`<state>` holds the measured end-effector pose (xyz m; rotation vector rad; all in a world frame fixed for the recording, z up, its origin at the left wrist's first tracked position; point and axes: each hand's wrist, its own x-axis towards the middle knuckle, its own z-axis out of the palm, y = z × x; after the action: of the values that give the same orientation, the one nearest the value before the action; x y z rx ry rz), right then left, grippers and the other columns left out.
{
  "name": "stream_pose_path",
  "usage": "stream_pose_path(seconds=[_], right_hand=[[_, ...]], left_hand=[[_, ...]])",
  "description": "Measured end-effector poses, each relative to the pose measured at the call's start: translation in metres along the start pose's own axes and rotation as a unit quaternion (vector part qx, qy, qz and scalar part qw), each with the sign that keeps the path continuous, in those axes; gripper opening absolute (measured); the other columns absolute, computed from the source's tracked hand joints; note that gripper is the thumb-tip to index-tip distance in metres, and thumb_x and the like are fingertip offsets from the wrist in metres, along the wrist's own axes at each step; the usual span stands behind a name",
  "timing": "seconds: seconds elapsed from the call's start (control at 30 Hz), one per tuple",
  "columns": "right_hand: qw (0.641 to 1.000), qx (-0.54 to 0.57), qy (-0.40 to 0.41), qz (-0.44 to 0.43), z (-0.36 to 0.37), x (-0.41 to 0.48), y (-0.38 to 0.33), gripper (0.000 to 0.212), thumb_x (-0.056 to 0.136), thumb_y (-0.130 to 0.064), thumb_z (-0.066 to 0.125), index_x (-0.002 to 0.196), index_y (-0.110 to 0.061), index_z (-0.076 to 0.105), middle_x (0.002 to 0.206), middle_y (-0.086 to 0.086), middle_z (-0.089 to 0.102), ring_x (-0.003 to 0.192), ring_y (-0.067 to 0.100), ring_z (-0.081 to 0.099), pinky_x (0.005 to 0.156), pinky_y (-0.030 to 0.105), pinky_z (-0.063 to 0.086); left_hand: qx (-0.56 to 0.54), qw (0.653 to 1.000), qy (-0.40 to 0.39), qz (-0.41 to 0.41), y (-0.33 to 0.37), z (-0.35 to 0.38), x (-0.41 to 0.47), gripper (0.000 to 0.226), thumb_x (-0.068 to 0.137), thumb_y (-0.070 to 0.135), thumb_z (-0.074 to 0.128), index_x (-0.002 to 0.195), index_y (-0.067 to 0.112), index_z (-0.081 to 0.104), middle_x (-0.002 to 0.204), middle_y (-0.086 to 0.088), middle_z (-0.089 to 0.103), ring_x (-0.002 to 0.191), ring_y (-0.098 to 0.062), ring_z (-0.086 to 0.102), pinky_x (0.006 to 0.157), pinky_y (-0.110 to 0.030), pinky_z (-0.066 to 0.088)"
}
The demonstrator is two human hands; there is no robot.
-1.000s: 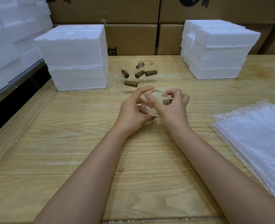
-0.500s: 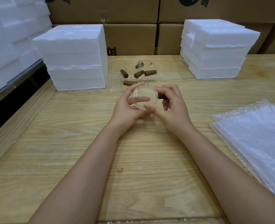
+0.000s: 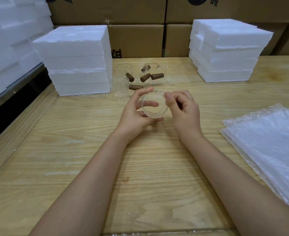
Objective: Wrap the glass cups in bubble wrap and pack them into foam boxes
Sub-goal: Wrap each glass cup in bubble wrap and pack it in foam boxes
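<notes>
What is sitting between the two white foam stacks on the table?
Clear glass cups with brown handles stand there, plain in the head view.

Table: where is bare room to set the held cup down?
Bare wood: the near table left of the forearms, in front of the left foam stack; and between the forearms. Crowded: loose glass cups between it and the right foam stack, and the bubble wrap sheets at right.

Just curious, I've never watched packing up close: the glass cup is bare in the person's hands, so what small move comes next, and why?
Probably the right hand lets go and reaches for the top sheet of the bubble wrap stacked to its right. The left hand has its grip curled round the glass cup, which is unwrapped, and no sheet is laid out yet.
</notes>
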<state>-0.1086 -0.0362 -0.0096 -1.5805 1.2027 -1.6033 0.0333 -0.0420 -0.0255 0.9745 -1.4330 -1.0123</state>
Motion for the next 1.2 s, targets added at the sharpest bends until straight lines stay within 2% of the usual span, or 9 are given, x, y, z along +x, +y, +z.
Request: stream_pose_path(seconds=[0.13,0.3,0.5,0.67,0.77,0.87,1.03,1.13,1.2], right_hand=[[0.999,-0.006,0.048,0.024,0.005,-0.002,0.001,0.028,0.09,-0.032,0.063,0.067,-0.02,0.052,0.08,-0.003,0.051,0.064,-0.004,0.047,0.063,0.009,0.037],[0.995,-0.046,0.066,0.056,0.016,-0.007,0.002,0.038,0.071,-0.049,0.075,0.085,-0.028,0.046,0.099,-0.01,0.041,0.089,0.012,0.052,0.08,0.02,0.044],[0.993,-0.112,0.019,0.031,0.016,-0.011,-0.003,0.064,0.058,-0.048,0.081,0.104,-0.019,0.046,0.113,-0.004,0.031,0.109,0.018,0.041,0.097,0.035,0.041],[0.99,-0.137,-0.034,-0.011,0.009,-0.009,-0.002,0.069,0.06,-0.035,0.086,0.113,-0.016,0.046,0.116,-0.004,0.029,0.106,0.011,0.038,0.098,0.031,0.04],[0.991,-0.108,-0.072,-0.028,0.004,-0.007,0.002,0.062,0.064,-0.028,0.086,0.113,-0.02,0.048,0.117,-0.003,0.033,0.104,0.013,0.046,0.084,0.012,0.04],[0.992,-0.081,-0.089,-0.033,0.002,-0.004,0.005,0.058,0.067,-0.018,0.086,0.116,-0.014,0.055,0.118,0.0,0.031,0.093,0.006,0.045,0.078,0.01,0.037],[0.995,0.021,-0.096,0.023,0.0,0.0,0.004,0.047,0.072,-0.008,0.081,0.111,-0.02,0.057,0.114,-0.005,0.03,0.09,0.012,0.049,0.084,0.022,0.049],[0.991,0.073,-0.095,0.057,0.0,0.001,0.003,0.042,0.076,-0.003,0.076,0.114,-0.012,0.059,0.121,0.008,0.035,0.089,0.018,0.056,0.086,0.039,0.055],[0.988,0.103,-0.093,0.065,-0.001,0.001,0.002,0.042,0.077,0.0,0.073,0.117,-0.004,0.06,0.128,0.019,0.037,0.079,0.012,0.062,0.085,0.042,0.055]], left_hand=[[0.04,0.999,-0.004,0.015,0.002,0.005,-0.002,0.076,0.063,-0.002,0.086,0.118,0.04,0.054,0.107,-0.003,0.065,0.093,-0.007,0.069,0.073,-0.033,0.06],[0.077,0.997,-0.005,0.01,0.005,0.007,-0.005,0.069,0.068,0.003,0.083,0.115,0.046,0.055,0.109,-0.012,0.064,0.082,-0.027,0.071,0.07,-0.037,0.06],[0.059,0.998,-0.001,-0.008,0.006,0.006,-0.004,0.074,0.069,-0.007,0.077,0.11,0.051,0.055,0.1,-0.004,0.068,0.067,-0.007,0.066,0.057,-0.022,0.051],[0.036,0.999,0.01,-0.016,0.002,0.004,-0.002,0.077,0.072,-0.012,0.073,0.106,0.054,0.055,0.097,-0.007,0.068,0.057,-0.004,0.062,0.05,-0.024,0.051],[0.02,0.999,0.018,-0.025,0.0,0.002,0.0,0.078,0.07,-0.016,0.074,0.112,0.048,0.055,0.1,-0.01,0.069,0.055,-0.005,0.063,0.063,-0.041,0.058],[0.005,0.999,0.012,-0.033,-0.002,-0.001,0.001,0.078,0.07,-0.014,0.075,0.115,0.046,0.054,0.102,-0.01,0.069,0.06,-0.006,0.065,0.067,-0.045,0.058],[-0.016,0.999,0.009,-0.038,-0.003,-0.004,0.002,0.076,0.065,-0.006,0.083,0.116,0.043,0.056,0.092,0.001,0.074,0.085,-0.024,0.072,0.075,-0.049,0.06],[-0.021,0.999,0.005,-0.041,-0.002,-0.005,0.003,0.077,0.062,-0.004,0.084,0.114,0.045,0.056,0.095,-0.002,0.074,0.093,-0.047,0.065,0.077,-0.056,0.058],[-0.029,0.999,0.003,-0.043,-0.002,-0.006,0.003,0.077,0.063,-0.007,0.083,0.117,0.042,0.056,0.098,-0.004,0.074,0.093,-0.049,0.065,0.077,-0.055,0.058]])
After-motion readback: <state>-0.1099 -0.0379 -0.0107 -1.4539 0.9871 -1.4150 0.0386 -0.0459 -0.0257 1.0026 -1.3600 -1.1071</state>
